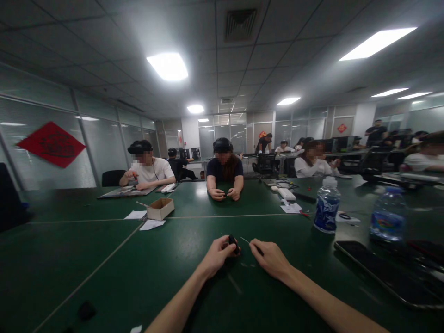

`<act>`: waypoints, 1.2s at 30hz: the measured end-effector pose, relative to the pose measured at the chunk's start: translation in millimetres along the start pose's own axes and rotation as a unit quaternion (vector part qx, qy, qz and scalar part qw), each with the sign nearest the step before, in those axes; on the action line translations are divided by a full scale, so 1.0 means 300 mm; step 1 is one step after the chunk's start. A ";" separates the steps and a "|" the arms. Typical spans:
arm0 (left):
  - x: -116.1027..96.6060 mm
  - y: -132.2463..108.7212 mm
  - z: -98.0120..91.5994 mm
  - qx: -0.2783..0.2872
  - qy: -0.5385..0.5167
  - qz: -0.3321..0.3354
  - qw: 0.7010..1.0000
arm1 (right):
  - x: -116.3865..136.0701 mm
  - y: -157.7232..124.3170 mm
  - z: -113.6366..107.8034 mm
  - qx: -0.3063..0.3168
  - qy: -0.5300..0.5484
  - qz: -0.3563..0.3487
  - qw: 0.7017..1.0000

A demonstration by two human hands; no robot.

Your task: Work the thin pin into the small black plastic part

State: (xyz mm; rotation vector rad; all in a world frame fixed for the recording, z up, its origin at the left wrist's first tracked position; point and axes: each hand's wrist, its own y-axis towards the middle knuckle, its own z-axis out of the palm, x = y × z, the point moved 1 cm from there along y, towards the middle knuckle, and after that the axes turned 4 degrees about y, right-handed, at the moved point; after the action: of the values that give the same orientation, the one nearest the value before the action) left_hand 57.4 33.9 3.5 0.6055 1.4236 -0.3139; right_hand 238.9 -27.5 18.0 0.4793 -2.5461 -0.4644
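Note:
My left hand [218, 255] is closed around a small black part [234, 245], pinched between thumb and fingers just above the green table [194, 286]. What kind of part it is cannot be made out. In my right hand [270, 259] is a thin screwdriver [244, 240]. Its slim metal shaft points left toward the black part, with a small gap between them. Fingers cover most of the dark handle.
A blue-labelled bottle [326, 206], a blue-capped water bottle [388, 215] and a dark phone [385, 273] stand or lie to the right. Ahead on the left is a small cardboard box [160, 209] beside papers. A black object [86, 310] lies lower left. Co-workers sit opposite.

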 end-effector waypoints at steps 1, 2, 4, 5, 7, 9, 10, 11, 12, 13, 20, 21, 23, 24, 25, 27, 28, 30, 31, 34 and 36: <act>0.003 0.001 0.000 -0.006 -0.003 -0.001 1.000 | 0.000 0.001 0.001 0.000 0.001 -0.002 1.000; 0.007 0.002 -0.003 -0.023 -0.013 -0.002 1.000 | 0.000 0.002 0.003 0.005 0.000 -0.010 1.000; 0.019 0.005 -0.010 -0.058 -0.035 -0.002 0.998 | 0.001 0.002 0.007 0.022 -0.006 -0.027 0.999; 0.023 0.006 -0.013 -0.066 -0.041 -0.002 0.997 | 0.001 0.002 0.009 0.028 -0.010 -0.031 0.999; 0.028 0.006 -0.017 -0.062 -0.039 -0.002 0.997 | 0.004 0.001 0.009 0.035 -0.019 -0.033 0.999; 0.026 0.004 -0.019 -0.051 -0.029 0.003 0.998 | 0.007 0.000 0.008 0.038 -0.029 -0.032 0.998; 0.024 0.002 -0.020 -0.050 -0.025 0.007 0.998 | 0.009 0.000 0.008 0.040 -0.033 -0.031 0.998; 0.022 0.000 -0.020 -0.050 -0.021 0.011 0.998 | 0.010 0.001 0.007 0.042 -0.035 -0.029 0.998; 0.020 -0.001 -0.020 -0.050 -0.016 0.014 0.999 | 0.010 0.001 0.007 0.043 -0.039 -0.026 0.998; 0.019 -0.002 -0.020 -0.050 -0.012 0.015 0.999 | 0.011 0.002 0.008 0.043 -0.043 -0.023 0.998; 0.013 -0.001 -0.017 -0.042 -0.012 0.018 0.999 | 0.004 0.002 0.015 0.044 -0.057 -0.009 0.997; 0.011 -0.002 -0.017 -0.042 -0.010 0.017 0.999 | 0.002 0.001 0.016 0.046 -0.053 -0.008 0.997; 0.009 -0.003 -0.016 -0.040 -0.008 0.014 0.999 | -0.001 0.000 0.016 0.045 -0.048 -0.010 0.998; 0.008 -0.003 -0.016 -0.039 -0.007 0.014 0.999 | -0.002 0.000 0.015 0.045 -0.046 -0.013 0.998; 0.008 -0.003 -0.016 -0.038 -0.007 0.013 0.999 | -0.002 0.000 0.014 0.045 -0.043 -0.016 0.998; 0.010 -0.002 -0.017 -0.039 -0.006 0.013 0.999 | -0.001 0.000 0.011 0.048 -0.038 -0.018 0.998; 0.012 -0.002 -0.017 -0.040 -0.004 0.013 0.999 | 0.001 -0.001 0.009 0.050 -0.036 -0.018 0.998; 0.016 0.000 -0.017 -0.041 -0.001 0.010 0.999 | 0.003 -0.002 0.007 0.053 -0.032 -0.023 0.998; 0.018 0.002 -0.017 -0.039 0.000 0.007 0.999 | 0.004 -0.002 0.007 0.054 -0.031 -0.029 0.998; 0.024 0.006 -0.013 -0.024 0.005 0.000 1.000 | 0.000 -0.001 0.010 0.045 -0.035 -0.040 0.998; 0.027 0.009 -0.012 -0.023 -0.001 -0.003 1.000 | -0.003 0.000 0.012 0.038 -0.037 -0.033 0.998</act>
State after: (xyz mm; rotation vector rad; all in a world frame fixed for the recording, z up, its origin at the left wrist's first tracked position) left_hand 57.0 39.3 -4.1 0.5639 1.4273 -0.2855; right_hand 237.7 -26.3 14.6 0.5853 -2.6339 -0.4173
